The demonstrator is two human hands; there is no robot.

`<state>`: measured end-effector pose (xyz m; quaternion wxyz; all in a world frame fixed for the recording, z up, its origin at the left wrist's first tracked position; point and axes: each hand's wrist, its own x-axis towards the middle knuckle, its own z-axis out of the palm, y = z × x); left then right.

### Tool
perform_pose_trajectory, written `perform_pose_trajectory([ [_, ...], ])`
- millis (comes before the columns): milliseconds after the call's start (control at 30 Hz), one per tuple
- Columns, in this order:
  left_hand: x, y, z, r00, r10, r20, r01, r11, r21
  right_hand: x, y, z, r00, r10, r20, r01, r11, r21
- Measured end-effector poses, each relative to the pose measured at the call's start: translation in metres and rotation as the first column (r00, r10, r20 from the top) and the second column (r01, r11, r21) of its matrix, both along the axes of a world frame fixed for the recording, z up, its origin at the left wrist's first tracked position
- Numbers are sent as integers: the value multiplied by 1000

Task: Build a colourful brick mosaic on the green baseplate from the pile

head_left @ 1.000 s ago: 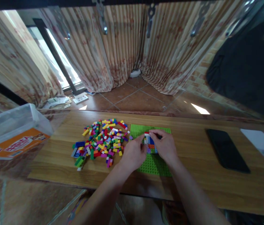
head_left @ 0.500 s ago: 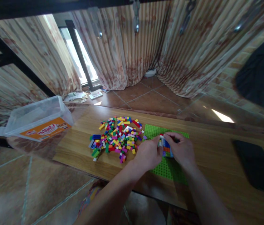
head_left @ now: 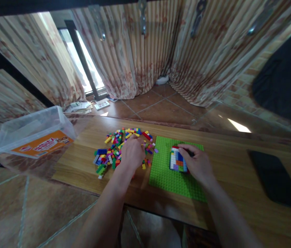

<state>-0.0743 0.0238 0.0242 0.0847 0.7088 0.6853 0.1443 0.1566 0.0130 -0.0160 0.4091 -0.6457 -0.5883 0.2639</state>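
Note:
My left hand (head_left: 132,151) hovers over or in a loose pile of small coloured toy bricks (head_left: 110,151), with nothing visibly held. Its fingers point away from me, slightly apart, their tips partly hidden against the bricks. On a green studded baseplate (head_left: 161,172) sits a small block built of toy bricks (head_left: 178,160), with white, blue, orange, purple, green and red pieces on its top. My right hand (head_left: 195,160) is closed at the upper right corner of this brick block, thumb and fingers touching it. The hand covers part of the block's right side.
A clear plastic tub (head_left: 35,127) with an orange label stands at the left end of the wooden table (head_left: 75,165). A dark flat tablet-like object (head_left: 277,179) lies to the right. Papers (head_left: 79,107) lie beyond the table, near the curtains (head_left: 150,51).
My left hand has left the brick block and moved left onto the loose pile. My right hand stays at the block, whose top now shows more. The view has shifted slightly.

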Motion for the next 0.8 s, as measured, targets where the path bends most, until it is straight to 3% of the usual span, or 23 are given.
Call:
perform_pose_trajectory([
  [67, 0, 2, 2, 987, -5, 160, 6, 1000, -5, 0, -2, 1, 999, -51, 5, 51, 998, 20],
  [133, 2, 4, 5, 897, -37, 440, 57, 998, -32, -1, -5, 5, 989, -144, 23, 141, 985, 103],
  [233, 10, 1, 8, 565, -10, 825, 163, 982, -99, -8, -13, 16, 975, -223, 18, 209, 936, 284],
  [300, 18, -4, 9, 361, 88, 928, 187, 968, -165, -16, -20, 23, 987, -157, -20, 155, 931, 330],
  [367, 27, -10, 11, 245, 182, 952, 216, 947, -237, -24, -25, 26, 999, -11, -40, 23, 949, 315],
  [433, 34, -14, 12, 198, 236, 952, 264, 922, -283, -32, -29, 25, 990, 122, -75, -97, 956, 278],
  [533, 41, -16, 12, 181, 263, 948, 303, 902, -308, -38, -31, 21, 969, 197, -148, -158, 957, 242],
  [700, 48, -16, 9, 226, 255, 940, 356, 877, -323, -35, -29, 20, 950, 205, -234, -146, 958, 247],
  [800, 49, -16, 6, 275, 178, 945, 354, 895, -272, -31, -28, 21, 949, 213, -231, -151, 954, 259],
])
